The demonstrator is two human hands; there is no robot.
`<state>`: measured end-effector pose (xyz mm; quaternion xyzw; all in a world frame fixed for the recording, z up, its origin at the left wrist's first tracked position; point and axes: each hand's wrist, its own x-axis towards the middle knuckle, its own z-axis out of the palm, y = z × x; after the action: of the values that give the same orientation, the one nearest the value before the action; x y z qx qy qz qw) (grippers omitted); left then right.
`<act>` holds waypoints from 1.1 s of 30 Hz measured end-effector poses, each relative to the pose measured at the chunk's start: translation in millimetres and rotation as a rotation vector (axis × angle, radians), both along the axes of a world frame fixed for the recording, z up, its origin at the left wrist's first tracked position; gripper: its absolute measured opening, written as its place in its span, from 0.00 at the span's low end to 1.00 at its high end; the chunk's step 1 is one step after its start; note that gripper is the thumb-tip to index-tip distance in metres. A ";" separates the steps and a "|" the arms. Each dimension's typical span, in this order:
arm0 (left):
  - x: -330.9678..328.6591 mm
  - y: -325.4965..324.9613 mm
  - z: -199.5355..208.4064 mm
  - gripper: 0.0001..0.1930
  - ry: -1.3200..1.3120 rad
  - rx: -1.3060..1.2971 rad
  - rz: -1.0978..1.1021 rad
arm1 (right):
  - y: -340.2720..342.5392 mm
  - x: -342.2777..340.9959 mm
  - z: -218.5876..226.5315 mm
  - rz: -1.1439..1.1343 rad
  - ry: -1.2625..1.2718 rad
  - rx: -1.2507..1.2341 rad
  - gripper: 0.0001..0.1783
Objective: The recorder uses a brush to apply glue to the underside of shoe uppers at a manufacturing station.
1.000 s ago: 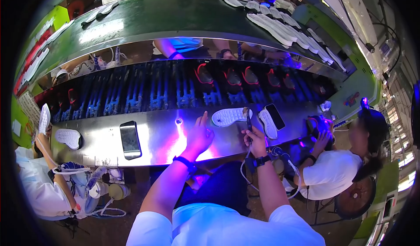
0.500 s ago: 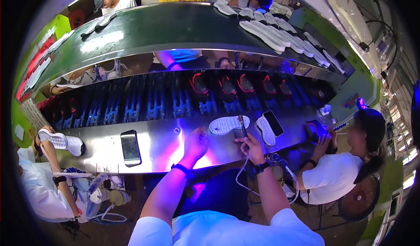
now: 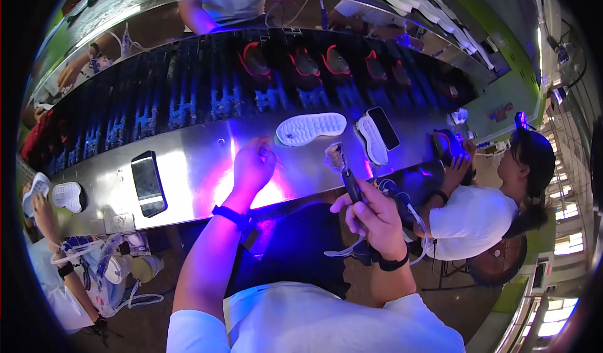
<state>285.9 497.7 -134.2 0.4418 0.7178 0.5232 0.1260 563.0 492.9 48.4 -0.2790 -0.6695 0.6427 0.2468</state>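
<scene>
left hand (image 3: 253,164) – curled, fingertips on steel bench (image 3: 188,164) | right hand (image 3: 375,218) – raised, fist gripping brush (image 3: 342,168)

Table: long polished steel table (image 3: 188,158) curving across the view, violet glare on it | Conveyor: dark ridged belt (image 3: 157,102) behind it, lit blue | Shelf: green-edged overhead metal shelf (image 3: 188,1) above the line | Windows: bright paned windows (image 3: 565,208) at far right | Floor: brown concrete floor (image 3: 151,277) below.
</scene>
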 end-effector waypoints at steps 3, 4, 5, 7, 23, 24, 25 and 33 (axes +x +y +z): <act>3.2 1.5 -3.4 0.15 -0.012 0.014 -0.005 | -7.3 7.3 8.0 -0.023 -0.002 0.060 0.30; 4.4 1.2 -3.4 0.15 -0.010 0.014 -0.009 | -8.5 9.0 10.5 -0.024 0.001 0.086 0.30; 5.4 0.4 -3.4 0.14 -0.001 0.022 -0.001 | -9.9 10.2 12.6 -0.027 0.003 0.087 0.30; 7.0 -0.7 -5.4 0.14 0.012 0.035 0.010 | -12.6 11.9 13.0 -0.033 -0.010 0.155 0.30; -3.0 -1.8 -21.2 0.12 -0.070 0.032 0.046 | -10.0 13.5 8.2 -0.317 -0.038 0.321 0.27; -6.9 0.9 -33.1 0.12 -0.169 0.030 0.024 | -0.1 13.4 -3.9 -0.338 -0.036 0.325 0.25; -5.9 -0.8 -18.8 0.14 -0.178 -0.028 -0.016 | 11.3 13.4 -13.0 -0.348 -0.068 0.320 0.24; -56.8 17.3 85.0 0.17 -0.046 -0.214 -0.414 | 90.5 -14.7 -132.2 -0.318 -0.082 0.169 0.22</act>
<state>229.1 515.0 -49.2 0.5518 0.6602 0.4171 0.2929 548.2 583.4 -83.8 -0.3855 -0.6780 0.5252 0.3404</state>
